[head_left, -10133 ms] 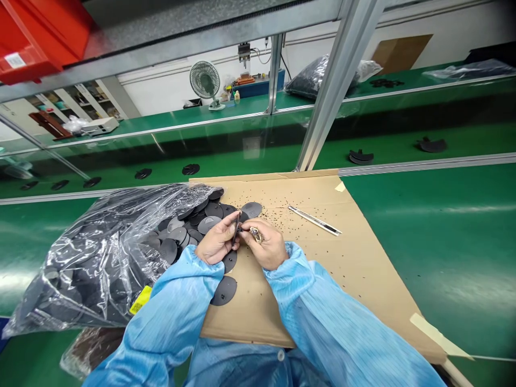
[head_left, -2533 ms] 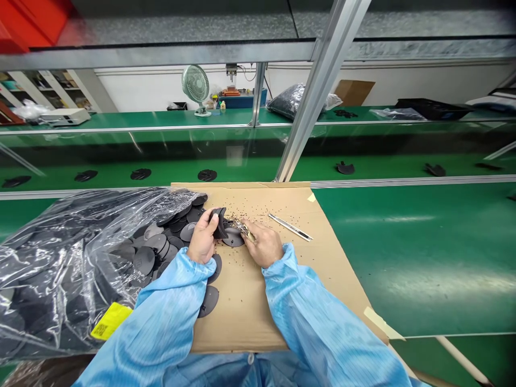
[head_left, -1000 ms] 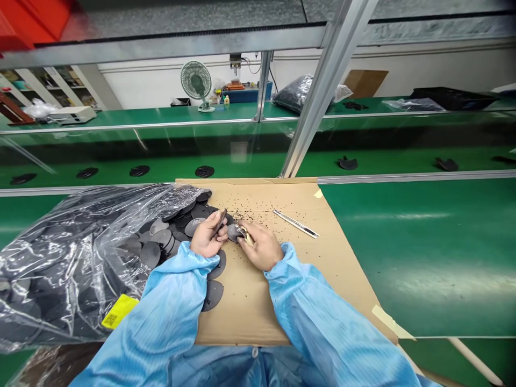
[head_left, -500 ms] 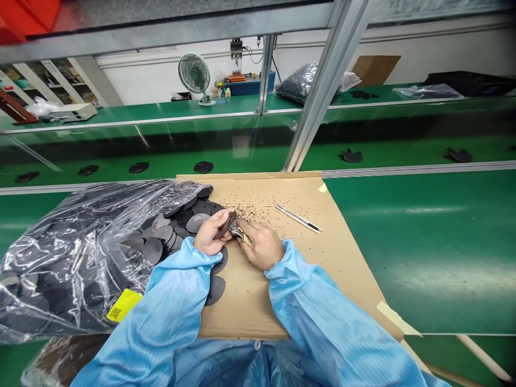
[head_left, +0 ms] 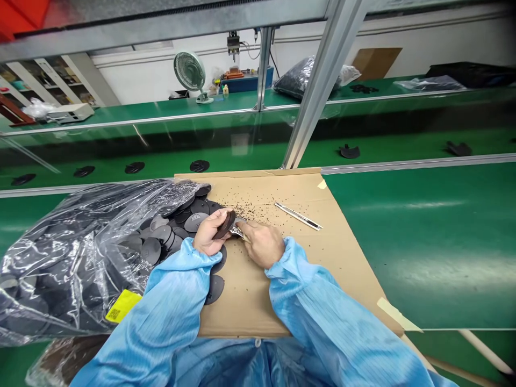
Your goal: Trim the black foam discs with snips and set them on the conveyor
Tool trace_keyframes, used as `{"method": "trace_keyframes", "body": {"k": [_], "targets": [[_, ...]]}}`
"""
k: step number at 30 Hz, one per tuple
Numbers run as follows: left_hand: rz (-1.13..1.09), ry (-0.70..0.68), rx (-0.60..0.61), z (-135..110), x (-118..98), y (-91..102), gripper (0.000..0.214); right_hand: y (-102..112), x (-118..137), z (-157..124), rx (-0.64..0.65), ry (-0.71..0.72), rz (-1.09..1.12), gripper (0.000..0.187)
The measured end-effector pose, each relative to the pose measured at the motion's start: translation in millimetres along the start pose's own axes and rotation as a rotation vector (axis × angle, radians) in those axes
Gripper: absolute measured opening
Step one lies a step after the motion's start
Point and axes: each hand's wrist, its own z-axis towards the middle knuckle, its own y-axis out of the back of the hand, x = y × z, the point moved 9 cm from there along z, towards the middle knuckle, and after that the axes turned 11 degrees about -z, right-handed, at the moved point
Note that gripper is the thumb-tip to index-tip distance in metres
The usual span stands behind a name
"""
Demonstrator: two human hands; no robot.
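Between the fingers of my left hand (head_left: 210,235) is a dark round plastic disc (head_left: 224,224), tilted up on its edge. My right hand (head_left: 264,244) is closed around small metal nippers (head_left: 236,231), whose head is at the disc's right edge. The palm hides most of the handles. Beyond both hands, tiny black bits (head_left: 252,208) are scattered over the cardboard sheet (head_left: 258,301). A pile of similar black discs (head_left: 163,234) spills from a clear plastic bag (head_left: 76,242) on the left. Two discs (head_left: 215,289) lie below my left hand.
A slim utility knife (head_left: 298,216) lies on the cardboard, right of the bits. Behind it, a metal post (head_left: 310,97) rises at the edge of a green conveyor belt (head_left: 237,153) carrying several black parts. A fan (head_left: 189,71) stands on the far bench.
The right hand's fingers have drawn closer around the nippers' handles, which show less now. The disc is turned slightly in my left hand. The view has shifted a little.
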Motion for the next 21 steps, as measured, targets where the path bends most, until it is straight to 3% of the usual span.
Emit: {"method": "trace_keyframes", "body": {"k": [4, 8, 10, 15, 21], "targets": [[-0.028, -0.035, 0.0, -2, -6, -3.9, 0.036, -1, -8, -1, -0.097, -0.054, 0.142, 0.041], [-0.078, -0.188, -0.089, 0, -22, 7.1, 0.037, 3, -39, -1, -0.284, -0.223, 0.287, 0.032], [-0.111, -0.273, -0.113, 2, -29, 13.0, 0.039, 2, -48, 1, -0.328, -0.241, 0.292, 0.031], [-0.133, -0.426, -0.128, 0, -42, 16.3, 0.045, -5, -22, 11, -0.305, -0.016, 0.247, 0.029], [-0.091, -0.428, -0.135, -5, -43, 11.1, 0.047, -21, 7, 18, -0.179, 0.134, 0.156, 0.037]]}}
